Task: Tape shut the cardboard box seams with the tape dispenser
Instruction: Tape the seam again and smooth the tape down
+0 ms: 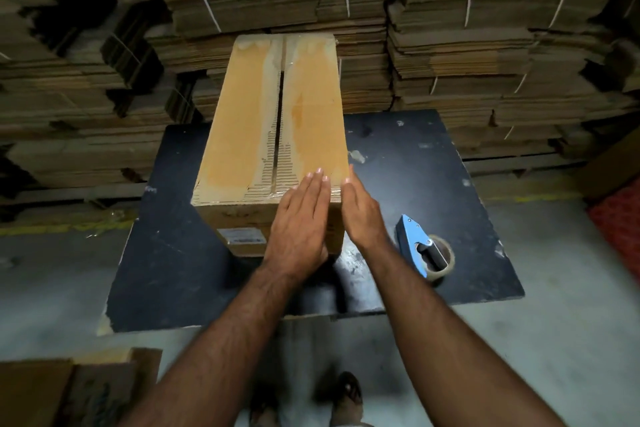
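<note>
A long brown cardboard box [249, 121] stands on a dark tabletop [173, 253], its top flaps closed with a narrow dark gap along the centre seam. Clear tape shines across the near top edge and at the far end. My left hand [299, 229] lies flat, fingers together, over the box's near right corner. My right hand [362, 210] presses flat against the box's right side at that same corner. A blue tape dispenser [420, 246] with a roll of clear tape lies on the table just right of my right hand, untouched.
Tall stacks of flattened, strapped cardboard [450, 45] fill the background close behind the table. A piece of cardboard [69, 388] lies on the grey floor at lower left. A red mat [620, 218] shows at the right edge. My feet stand below the table's near edge.
</note>
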{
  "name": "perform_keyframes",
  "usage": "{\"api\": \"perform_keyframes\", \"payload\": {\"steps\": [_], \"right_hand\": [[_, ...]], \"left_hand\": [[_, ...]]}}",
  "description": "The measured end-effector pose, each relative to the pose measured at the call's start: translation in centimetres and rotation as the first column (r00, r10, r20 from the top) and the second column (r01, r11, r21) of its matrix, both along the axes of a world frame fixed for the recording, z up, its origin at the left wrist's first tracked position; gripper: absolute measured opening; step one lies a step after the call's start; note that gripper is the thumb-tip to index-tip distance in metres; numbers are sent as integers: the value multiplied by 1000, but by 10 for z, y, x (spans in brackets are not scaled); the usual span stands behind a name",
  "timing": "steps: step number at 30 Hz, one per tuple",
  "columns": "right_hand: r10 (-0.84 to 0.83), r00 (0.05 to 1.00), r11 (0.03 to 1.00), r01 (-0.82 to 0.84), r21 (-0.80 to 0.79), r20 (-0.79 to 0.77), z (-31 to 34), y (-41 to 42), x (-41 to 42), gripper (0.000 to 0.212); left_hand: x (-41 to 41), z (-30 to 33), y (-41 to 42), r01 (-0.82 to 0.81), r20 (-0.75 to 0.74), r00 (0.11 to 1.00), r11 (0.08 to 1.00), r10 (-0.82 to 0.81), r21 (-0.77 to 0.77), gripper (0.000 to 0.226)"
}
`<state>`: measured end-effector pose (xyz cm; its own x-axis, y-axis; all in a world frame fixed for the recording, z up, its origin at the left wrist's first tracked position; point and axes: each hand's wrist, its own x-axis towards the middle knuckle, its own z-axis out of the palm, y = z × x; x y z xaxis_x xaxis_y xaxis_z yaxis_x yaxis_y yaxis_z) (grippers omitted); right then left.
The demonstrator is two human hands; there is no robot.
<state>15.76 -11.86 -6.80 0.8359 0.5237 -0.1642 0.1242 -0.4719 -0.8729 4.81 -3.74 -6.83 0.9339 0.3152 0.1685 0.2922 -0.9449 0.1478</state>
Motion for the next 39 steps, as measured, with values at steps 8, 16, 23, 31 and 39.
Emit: {"api": "perform_keyframes", "payload": {"steps": [8,16,23,31,39], "right_hand": [[13,1000,999,-14,-37,-20,3,6,6,61],[-17,1000,998,17,-60,-7,25,24,42,63],[83,986,994,-71,-87,147,34,55,62,62],[17,993,1000,-17,5,119,26,35,49,46],[49,980,998,-41,-50,190,20,-33,43,46]], "left_hand": [[2,0,-2,-30,-15,999,998,31,48,105],[3,43,21,31,122,992,939,12,-344,62],[25,70,127,-505,-46,861,845,506,-172,51],[11,47,128,-633,-164,772,723,614,-276,58],[-13,39,64,-561,-155,826,761,542,-327,72]]}}
